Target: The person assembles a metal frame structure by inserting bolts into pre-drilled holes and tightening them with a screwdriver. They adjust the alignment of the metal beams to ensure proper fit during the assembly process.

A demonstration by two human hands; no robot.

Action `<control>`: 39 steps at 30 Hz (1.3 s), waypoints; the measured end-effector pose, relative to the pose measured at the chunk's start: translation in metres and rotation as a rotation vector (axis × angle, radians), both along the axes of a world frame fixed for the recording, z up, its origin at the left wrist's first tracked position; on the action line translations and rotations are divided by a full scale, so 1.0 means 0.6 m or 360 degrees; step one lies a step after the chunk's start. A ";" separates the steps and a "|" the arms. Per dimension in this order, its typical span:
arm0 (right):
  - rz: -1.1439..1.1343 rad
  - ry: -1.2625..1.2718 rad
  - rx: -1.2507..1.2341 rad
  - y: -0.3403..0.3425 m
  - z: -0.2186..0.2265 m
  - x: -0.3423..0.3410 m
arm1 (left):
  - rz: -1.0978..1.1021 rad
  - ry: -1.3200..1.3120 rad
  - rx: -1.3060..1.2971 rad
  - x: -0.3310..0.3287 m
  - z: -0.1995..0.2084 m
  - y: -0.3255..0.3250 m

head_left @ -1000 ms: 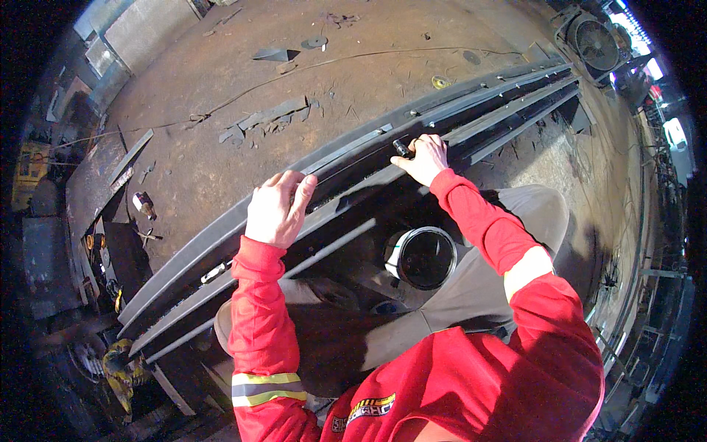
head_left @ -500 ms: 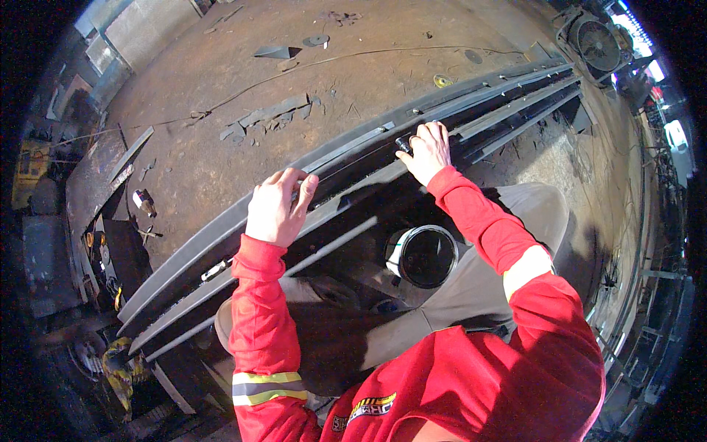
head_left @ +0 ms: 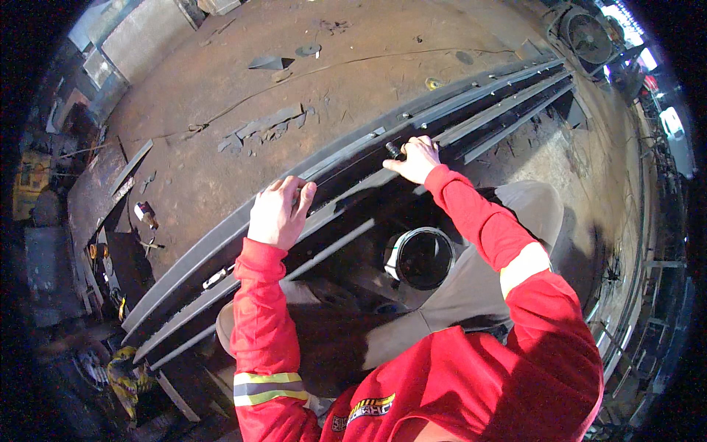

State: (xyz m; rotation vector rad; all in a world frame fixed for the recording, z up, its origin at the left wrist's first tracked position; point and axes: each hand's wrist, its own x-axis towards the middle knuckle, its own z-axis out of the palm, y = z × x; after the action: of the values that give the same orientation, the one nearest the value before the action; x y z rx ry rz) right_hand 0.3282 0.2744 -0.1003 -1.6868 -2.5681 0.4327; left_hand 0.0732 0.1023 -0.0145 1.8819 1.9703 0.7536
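Across my lap runs a long dark metal beam [head_left: 190, 248] with several parallel rails, from near left to far right. My left hand [head_left: 278, 210] lies over its far side at mid-length, fingers curled and thumb bent toward them. What sits between those fingers is hidden. Farther right, my right hand [head_left: 415, 160] is closed around a short black ribbed cylinder [head_left: 394, 151], held in the fingertips just over the channel between the rails. Below the beam, between my legs, stands a white bucket [head_left: 394, 258] with a dark inside.
Small bolts [head_left: 492, 76] stick up along the beam's far right part. A small white piece [head_left: 214, 278] lies in the channel at left. Beyond the beam, a cable [head_left: 243, 99] and flaked scraps [head_left: 269, 127] lie on the brown floor. A round fan [head_left: 587, 35] stands at the far right.
My right hand has shifted slightly left along the beam with the black cylinder, which now tilts differently. The left hand stays nearly in place. The whole view has shifted a little.
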 end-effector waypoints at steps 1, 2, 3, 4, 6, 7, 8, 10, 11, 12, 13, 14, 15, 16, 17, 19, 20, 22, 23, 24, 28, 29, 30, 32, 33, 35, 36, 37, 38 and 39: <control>0.0017 -0.0038 0.0071 0.001 0.001 0.006 | -0.0017 0.0018 -0.0010 0.005 0.005 0.005; 0.0026 -0.0077 0.0141 -0.001 0.000 0.012 | -0.0042 0.0039 -0.0020 0.009 0.008 0.009; -0.0012 -0.0162 0.0197 -0.003 0.006 0.015 | -0.0062 0.0034 -0.0004 0.014 0.001 0.014; -0.0022 -0.0241 0.0178 -0.002 0.009 0.023 | -0.0070 0.0057 0.0024 0.022 -0.007 0.018; -0.0038 -0.0268 0.0303 0.007 -0.011 0.008 | 0.0001 0.0141 -0.0085 0.019 -0.006 0.014; -0.0017 -0.0291 0.0250 0.006 -0.013 -0.020 | 0.0013 0.0131 -0.0066 0.004 -0.004 -0.001; -0.0002 -0.0143 0.0265 0.001 -0.011 -0.047 | 0.0036 0.0161 -0.0038 -0.013 -0.010 -0.013; -0.0126 0.0285 0.0222 0.006 -0.020 -0.008 | -0.0020 0.0000 0.0049 0.018 -0.005 0.000; -0.0211 0.0365 0.0188 0.006 -0.023 0.010 | -0.0053 -0.0002 0.0031 0.031 -0.002 0.007; -0.0269 0.0464 0.0133 0.001 -0.020 0.010 | -0.0056 0.0015 -0.0006 0.033 0.002 0.006; -0.0304 0.0432 0.0090 -0.002 -0.015 0.012 | -0.0062 0.0022 -0.0015 0.036 0.004 0.007; -0.0275 0.0382 0.0130 -0.004 -0.009 0.014 | -0.0062 0.0027 -0.0022 0.038 0.007 0.008; -0.0242 0.0330 0.0169 -0.009 -0.001 0.013 | -0.0058 0.0028 -0.0032 0.038 0.007 0.006; -0.0208 0.0275 0.0207 -0.011 0.001 0.011 | -0.0052 0.0024 -0.0025 0.038 0.009 0.004; -0.0193 0.0271 0.0398 -0.012 -0.011 0.008 | -0.0044 0.0017 -0.0017 0.037 0.010 0.001; -0.0166 0.0286 0.0346 -0.012 -0.016 0.003 | -0.0045 0.0017 -0.0003 0.034 0.010 0.000; -0.0153 0.0291 0.0319 -0.012 -0.018 0.002 | -0.0054 0.0025 0.0004 0.033 0.009 -0.001; -0.0317 0.0418 0.0131 -0.005 -0.022 0.000 | -0.0079 0.0041 0.0013 0.032 0.009 -0.004; -0.0400 0.0481 0.0037 -0.001 -0.023 0.001 | -0.0095 0.0048 0.0005 0.031 0.007 -0.004; -0.0467 0.0565 -0.0163 0.005 -0.008 0.006 | -0.0105 0.0057 -0.0004 0.029 0.005 -0.004; -0.0430 0.0461 -0.0048 0.011 -0.025 0.000 | -0.0146 0.0035 -0.0031 0.036 0.002 0.004; -0.0367 0.0332 0.0105 0.005 -0.035 0.000 | -0.0155 0.0026 -0.0020 0.041 -0.001 0.007; -0.0253 0.0196 0.0354 -0.005 -0.034 -0.006 | -0.0149 0.0031 -0.0013 0.041 -0.003 0.006; -0.0032 0.0187 0.0413 -0.011 -0.028 -0.005 | -0.0198 0.0060 0.0055 0.036 -0.016 0.010; -0.0026 0.0152 0.0422 -0.013 -0.026 -0.004 | -0.0233 0.0062 0.0089 0.039 -0.018 0.014; -0.0015 0.0082 0.0440 -0.017 -0.025 -0.004 | -0.0212 0.0046 0.0026 0.044 -0.013 0.014; -0.0015 0.0032 0.0430 -0.018 -0.026 -0.005 | -0.0199 0.0037 -0.0007 0.049 -0.007 0.013; -0.0009 0.0059 0.0400 -0.017 -0.027 -0.005 | -0.0205 0.0080 -0.0031 0.054 -0.003 0.013; -0.0002 0.0085 0.0370 -0.016 -0.027 -0.003 | -0.0195 0.0095 -0.0035 0.054 -0.006 0.012; -0.0018 0.0099 0.0318 -0.014 -0.025 -0.005 | -0.0184 0.0108 -0.0036 0.051 -0.011 0.009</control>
State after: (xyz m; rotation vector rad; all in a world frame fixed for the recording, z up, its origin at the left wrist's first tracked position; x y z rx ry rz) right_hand 0.3253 0.2662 -0.1153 -1.5930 -2.4632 0.2152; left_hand 0.1035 0.1080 -0.0211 2.0135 1.8816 0.6405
